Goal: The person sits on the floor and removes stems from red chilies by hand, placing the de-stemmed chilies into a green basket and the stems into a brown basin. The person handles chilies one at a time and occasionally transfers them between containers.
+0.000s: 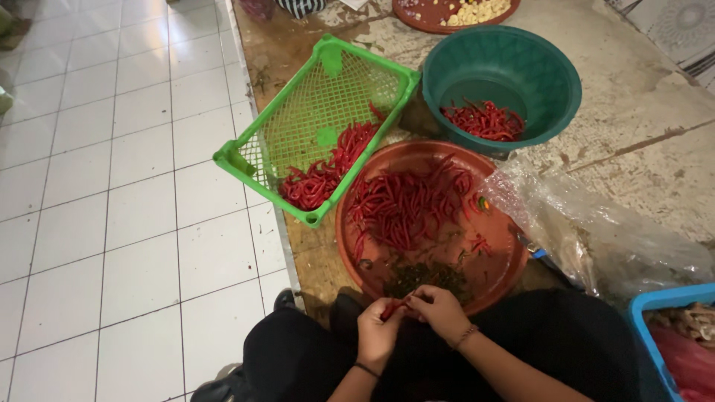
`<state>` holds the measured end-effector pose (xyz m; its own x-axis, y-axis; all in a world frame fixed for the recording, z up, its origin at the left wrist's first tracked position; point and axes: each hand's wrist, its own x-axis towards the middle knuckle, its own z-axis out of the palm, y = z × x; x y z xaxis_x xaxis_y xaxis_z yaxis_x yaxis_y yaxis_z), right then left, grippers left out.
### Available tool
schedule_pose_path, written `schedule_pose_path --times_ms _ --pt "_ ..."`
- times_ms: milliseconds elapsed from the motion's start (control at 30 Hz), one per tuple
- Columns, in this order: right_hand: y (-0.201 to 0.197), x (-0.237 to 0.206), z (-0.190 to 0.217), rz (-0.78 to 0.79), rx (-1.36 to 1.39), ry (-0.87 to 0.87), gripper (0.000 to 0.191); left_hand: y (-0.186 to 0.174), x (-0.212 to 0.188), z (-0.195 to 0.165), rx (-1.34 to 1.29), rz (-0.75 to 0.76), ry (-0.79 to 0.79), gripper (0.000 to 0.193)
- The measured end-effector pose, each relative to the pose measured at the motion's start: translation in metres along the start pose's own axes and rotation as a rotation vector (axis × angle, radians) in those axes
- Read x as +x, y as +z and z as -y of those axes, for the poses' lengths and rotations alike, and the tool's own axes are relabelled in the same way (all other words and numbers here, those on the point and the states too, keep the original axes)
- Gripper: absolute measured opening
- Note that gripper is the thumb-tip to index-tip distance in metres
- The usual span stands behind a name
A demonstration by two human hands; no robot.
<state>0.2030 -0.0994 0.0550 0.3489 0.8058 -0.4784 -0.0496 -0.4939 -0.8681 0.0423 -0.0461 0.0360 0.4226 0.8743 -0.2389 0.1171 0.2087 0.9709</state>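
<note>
Worn concrete floor (640,112) carried everything; both hands, left hand (377,331) and right hand (439,311), pinched one red chilli (392,307) over the brown tray (495,257), best gripped close beside its stem.

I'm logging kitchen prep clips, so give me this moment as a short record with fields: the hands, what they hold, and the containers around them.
left hand: left hand grips one red chili over the lap
right hand: right hand pinches the same chili's end
round tray: brown tray with a heap of red chilies and a pile of green stems near the hands
basket: green mesh basket, tilted, chilies at its low end
bowl: teal bowl, some chilies inside
right side: clear plastic bag, blue crate
</note>
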Motion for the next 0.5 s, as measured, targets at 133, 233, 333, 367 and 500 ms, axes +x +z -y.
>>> schedule_pose_path --times_ms 133,233,333,367,500 --pt "0.001 0.001 0.002 0.067 0.283 -0.048 0.019 0.000 -0.004 -0.016 0.170 -0.026 0.152 0.010" --pt "-0.005 0.002 0.008 0.070 -0.007 0.065 0.024 -0.001 -0.004 -0.022 0.232 -0.011 0.093 0.010" --pt "-0.012 0.002 0.010 0.133 0.155 0.264 0.025 -0.001 -0.004 -0.020 0.161 0.004 0.059 0.010" --pt "-0.013 0.002 0.009 0.143 0.222 0.296 0.023 -0.001 -0.004 -0.018 0.136 0.013 0.048 0.009" --pt "-0.014 0.006 0.001 0.197 0.427 0.396 0.018 -0.001 -0.002 -0.008 0.054 0.032 0.104 0.009"
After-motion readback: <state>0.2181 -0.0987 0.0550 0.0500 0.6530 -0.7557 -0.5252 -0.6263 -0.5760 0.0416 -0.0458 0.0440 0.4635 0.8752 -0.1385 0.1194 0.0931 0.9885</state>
